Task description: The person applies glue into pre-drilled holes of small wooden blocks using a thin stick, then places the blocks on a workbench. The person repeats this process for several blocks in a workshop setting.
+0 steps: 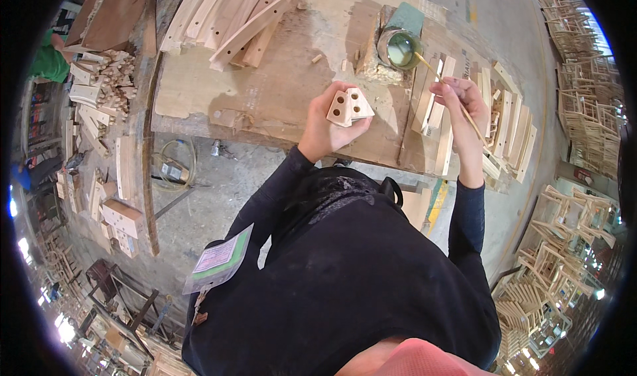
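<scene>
Over the table's near edge, my left hand grips two small pale wooden blocks side by side, their drilled end faces turned up. Each face has dark round holes. My right hand pinches a thin wooden stick between thumb and fingers. The stick's yellowish, coated tip rests at the rim of an open can, which holds a pale greenish liquid, perhaps glue. The can is tilted toward me against a crusted block with a green object behind it.
Drilled wooden slats are piled at the table's far left, and more wooden strips lie on the right. A side bench on the left carries wooden offcuts. Stacked chair frames stand to the right. A person in a green sleeve is at far left.
</scene>
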`<action>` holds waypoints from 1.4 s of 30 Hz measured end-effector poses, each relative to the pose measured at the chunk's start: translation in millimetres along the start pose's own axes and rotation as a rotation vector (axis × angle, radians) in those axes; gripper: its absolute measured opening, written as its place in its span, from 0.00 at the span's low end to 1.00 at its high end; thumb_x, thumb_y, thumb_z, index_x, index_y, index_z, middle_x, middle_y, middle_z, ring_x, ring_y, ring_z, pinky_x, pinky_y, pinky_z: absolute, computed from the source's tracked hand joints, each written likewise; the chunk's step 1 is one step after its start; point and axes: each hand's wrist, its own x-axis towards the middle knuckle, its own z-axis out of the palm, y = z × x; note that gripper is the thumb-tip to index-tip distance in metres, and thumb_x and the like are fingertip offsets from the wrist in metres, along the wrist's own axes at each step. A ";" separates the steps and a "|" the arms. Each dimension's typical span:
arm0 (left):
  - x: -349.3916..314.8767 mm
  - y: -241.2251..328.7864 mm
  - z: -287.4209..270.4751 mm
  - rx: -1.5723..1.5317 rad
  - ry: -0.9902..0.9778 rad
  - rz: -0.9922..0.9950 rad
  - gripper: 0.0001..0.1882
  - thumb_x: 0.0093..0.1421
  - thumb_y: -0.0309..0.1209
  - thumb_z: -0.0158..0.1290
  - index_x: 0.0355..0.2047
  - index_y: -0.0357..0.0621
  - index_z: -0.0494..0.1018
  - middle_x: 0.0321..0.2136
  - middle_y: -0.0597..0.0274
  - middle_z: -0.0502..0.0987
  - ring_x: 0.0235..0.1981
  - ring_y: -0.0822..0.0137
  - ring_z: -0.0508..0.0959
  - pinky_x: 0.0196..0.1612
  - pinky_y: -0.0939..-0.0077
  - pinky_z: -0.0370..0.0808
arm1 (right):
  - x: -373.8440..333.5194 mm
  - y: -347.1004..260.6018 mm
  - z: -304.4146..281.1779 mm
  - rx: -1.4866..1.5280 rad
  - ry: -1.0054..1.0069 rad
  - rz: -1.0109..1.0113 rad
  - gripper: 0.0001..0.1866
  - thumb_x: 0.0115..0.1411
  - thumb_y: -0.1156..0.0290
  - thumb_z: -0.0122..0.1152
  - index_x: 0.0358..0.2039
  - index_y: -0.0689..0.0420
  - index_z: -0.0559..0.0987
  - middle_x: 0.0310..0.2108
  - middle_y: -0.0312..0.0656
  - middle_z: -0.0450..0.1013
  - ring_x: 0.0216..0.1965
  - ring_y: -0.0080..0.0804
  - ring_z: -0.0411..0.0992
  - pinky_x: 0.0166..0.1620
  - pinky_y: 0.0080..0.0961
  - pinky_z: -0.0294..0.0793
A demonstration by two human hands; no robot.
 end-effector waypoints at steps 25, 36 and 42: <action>-1.6 66.7 -19.8 0.206 -0.116 0.030 0.22 0.48 0.26 0.71 0.43 0.43 0.75 0.31 0.70 0.79 0.33 0.80 0.77 0.37 0.82 0.74 | 33.9 44.7 21.5 0.025 0.026 -0.023 0.11 0.65 0.70 0.66 0.40 0.65 0.84 0.35 0.44 0.82 0.37 0.27 0.81 0.42 0.22 0.82; 4.9 67.0 -24.8 0.258 -0.150 -0.010 0.22 0.49 0.27 0.71 0.42 0.43 0.74 0.30 0.69 0.79 0.32 0.80 0.77 0.36 0.82 0.75 | 38.8 63.6 12.5 0.521 0.149 0.199 0.11 0.66 0.72 0.64 0.46 0.64 0.79 0.44 0.52 0.80 0.44 0.37 0.82 0.46 0.27 0.83; 7.0 69.2 -25.3 0.305 -0.146 0.027 0.21 0.49 0.27 0.71 0.41 0.43 0.74 0.30 0.68 0.79 0.33 0.80 0.78 0.37 0.81 0.75 | 45.8 66.6 9.2 0.468 0.176 0.367 0.10 0.67 0.70 0.62 0.45 0.62 0.79 0.47 0.54 0.79 0.47 0.38 0.81 0.47 0.27 0.83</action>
